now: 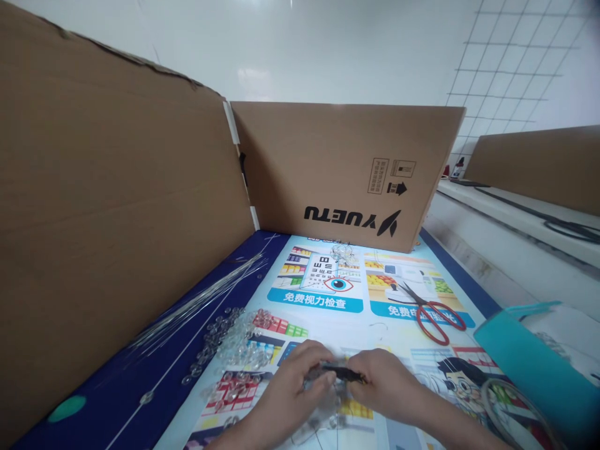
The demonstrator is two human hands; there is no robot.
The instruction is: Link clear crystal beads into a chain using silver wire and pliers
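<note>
Near the bottom middle, my left hand (300, 387) and my right hand (382, 384) are closed on a short, dark, strip-like piece (344, 372) stretched between them. It is blurred, and I cannot tell its exact kind. Below the fingers some clear, round, bead-like pieces (334, 420) show, partly hidden by my left hand. To the left of my hands lies a loose pile of clear beads (244, 340). Thin straight wires (201, 300) lie in a bundle beyond it. Red-handled scissors (434, 312) rest open on the printed mat, beyond my right hand.
Cardboard panels stand on the left (117, 200) and at the back (347, 169). A small heap of clear rings (342, 253) sits by the back panel. On the right are a teal container (539, 369) and a coil of clear line (490, 406).
</note>
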